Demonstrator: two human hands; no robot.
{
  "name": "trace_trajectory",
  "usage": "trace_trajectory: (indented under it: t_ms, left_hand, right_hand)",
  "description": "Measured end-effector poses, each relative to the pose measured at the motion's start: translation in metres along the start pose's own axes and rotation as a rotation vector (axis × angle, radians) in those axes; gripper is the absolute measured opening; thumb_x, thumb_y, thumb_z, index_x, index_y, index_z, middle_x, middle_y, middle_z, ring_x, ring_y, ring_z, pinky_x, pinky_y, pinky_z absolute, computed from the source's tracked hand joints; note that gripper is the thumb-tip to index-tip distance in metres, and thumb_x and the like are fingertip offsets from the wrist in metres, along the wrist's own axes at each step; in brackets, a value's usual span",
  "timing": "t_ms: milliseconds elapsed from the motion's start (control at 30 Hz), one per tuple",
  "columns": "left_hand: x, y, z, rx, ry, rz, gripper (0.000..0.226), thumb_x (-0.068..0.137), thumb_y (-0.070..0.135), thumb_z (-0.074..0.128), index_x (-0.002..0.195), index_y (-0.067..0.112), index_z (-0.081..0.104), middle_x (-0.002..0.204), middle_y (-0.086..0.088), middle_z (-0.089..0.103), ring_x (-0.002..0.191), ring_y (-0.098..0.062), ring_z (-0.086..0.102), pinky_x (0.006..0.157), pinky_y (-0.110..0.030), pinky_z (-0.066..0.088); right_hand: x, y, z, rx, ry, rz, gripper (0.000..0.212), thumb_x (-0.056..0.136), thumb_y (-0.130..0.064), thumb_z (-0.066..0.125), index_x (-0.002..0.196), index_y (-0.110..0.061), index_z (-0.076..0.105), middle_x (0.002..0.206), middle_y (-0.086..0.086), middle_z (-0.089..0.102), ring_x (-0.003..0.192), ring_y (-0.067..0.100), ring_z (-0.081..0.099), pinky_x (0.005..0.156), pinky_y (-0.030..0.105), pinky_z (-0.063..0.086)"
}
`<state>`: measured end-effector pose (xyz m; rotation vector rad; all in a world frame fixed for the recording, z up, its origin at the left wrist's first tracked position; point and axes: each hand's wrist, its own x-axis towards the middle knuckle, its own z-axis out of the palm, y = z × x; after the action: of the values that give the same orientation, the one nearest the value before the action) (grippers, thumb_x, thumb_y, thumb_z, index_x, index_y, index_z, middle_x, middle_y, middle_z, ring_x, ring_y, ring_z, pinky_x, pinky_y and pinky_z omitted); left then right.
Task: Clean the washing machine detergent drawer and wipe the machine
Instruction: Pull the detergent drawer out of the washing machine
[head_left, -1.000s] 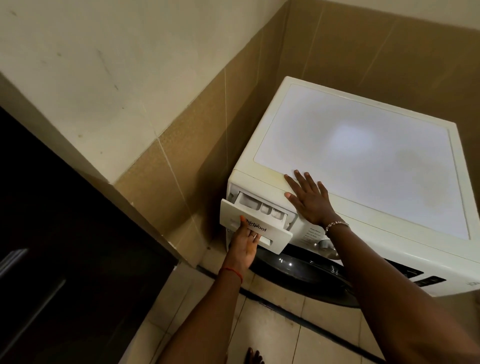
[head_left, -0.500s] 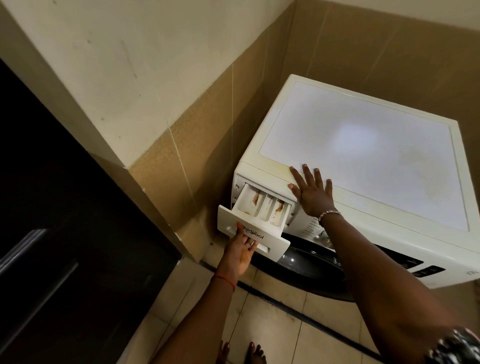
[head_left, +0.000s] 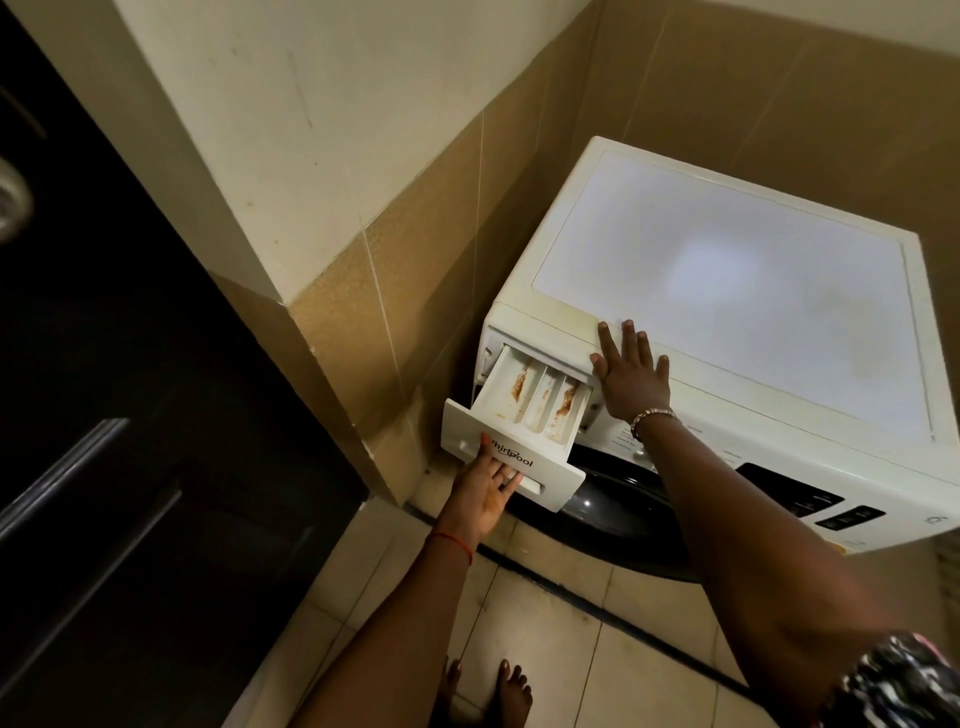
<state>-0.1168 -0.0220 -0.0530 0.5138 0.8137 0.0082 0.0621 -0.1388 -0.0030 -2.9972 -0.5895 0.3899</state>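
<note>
Your white washing machine (head_left: 727, 291) stands in the corner, its left side near the tan tiled wall (head_left: 415, 291). At the machine's upper left front, the detergent drawer (head_left: 519, 415) stands pulled well out of its slot, its back end still inside. You can see three long compartments in it, each streaked with brown-orange residue, heaviest along the dividers. The drawer's front panel hangs out over the dark round door (head_left: 613, 499) below it.

To the left, a tiled wall corner (head_left: 374, 447) juts out just beside the drawer front, and past it stands a dark door (head_left: 130, 415). Pale floor tiles (head_left: 545, 623) lie open in front, where your bare feet (head_left: 511, 691) stand.

Your right hand (head_left: 631, 376) lies flat with fingers spread on the machine's top front edge, just right of the drawer slot, holding nothing. Your left hand (head_left: 485, 493) grips the drawer front from below, fingers hooked into the handle recess, thumb up on the panel.
</note>
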Motion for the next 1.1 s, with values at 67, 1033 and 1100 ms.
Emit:
trace_trajectory:
  t_ms: [67,1033,1100]
  left_hand:
    - [-0.002,-0.001,-0.003,-0.011,-0.005,-0.007,0.049,0.096,0.032,0.041,0.136,0.005,0.039,0.144,-0.017,0.042,0.136,-0.028,0.036,0.110,-0.039,0.030]
    - [-0.011,-0.004,-0.015,0.012,-0.003,-0.043,0.050,0.097,0.031,0.040,0.140,0.005,0.032,0.146,-0.018,0.038,0.138,-0.029,0.031,0.110,-0.045,0.028]
    - [-0.011,-0.004,-0.015,0.027,0.000,-0.039,0.049,0.097,0.031,0.040,0.139,0.005,0.033,0.146,-0.018,0.038,0.138,-0.030,0.032,0.110,-0.045,0.028]
  right_hand:
    - [-0.002,-0.002,-0.001,-0.002,-0.005,0.006,0.051,0.101,-0.037,0.013,0.149,-0.030,-0.005,0.158,0.003,-0.012,0.146,0.023,-0.005,0.116,0.048,0.005]
    - [-0.053,-0.040,0.040,0.055,0.062,0.034,0.051,0.099,-0.039,0.025,0.147,-0.021,0.021,0.112,0.016,0.062,0.101,0.034,0.059,0.085,0.041,0.044]
    - [-0.049,-0.037,0.040,0.092,0.014,0.067,0.051,0.099,-0.041,0.025,0.147,-0.024,0.019,0.111,0.015,0.063,0.099,0.035,0.061,0.085,0.042,0.044]
